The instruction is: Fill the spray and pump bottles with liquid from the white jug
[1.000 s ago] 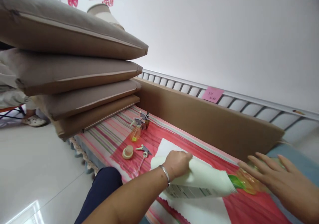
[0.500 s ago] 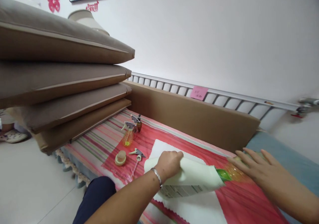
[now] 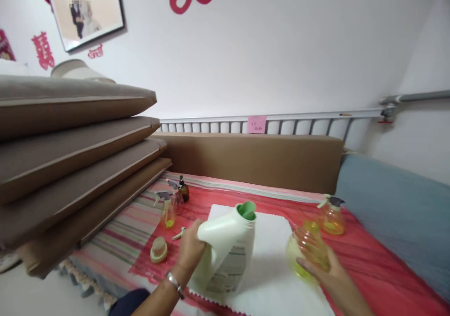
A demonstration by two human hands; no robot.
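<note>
A pale green jug [image 3: 228, 255] with a green spout [image 3: 247, 210] is held nearly upright over a white sheet [image 3: 272, 245], its handle grasped by the fingers of the left hand [image 3: 191, 248]. To its right, a see-through yellow bottle [image 3: 311, 248] is gripped by the fingers of the right hand [image 3: 325, 267]. Whether either base touches the sheet cannot be told. Just beyond that bottle, an orange-tinted spray bottle [image 3: 332, 220] is stood on red cloth [image 3: 358, 259]. Left of the jug, a round cap [image 3: 159, 250] is seen; farther left, grey cushions [image 3: 77, 147] are stacked.
</note>
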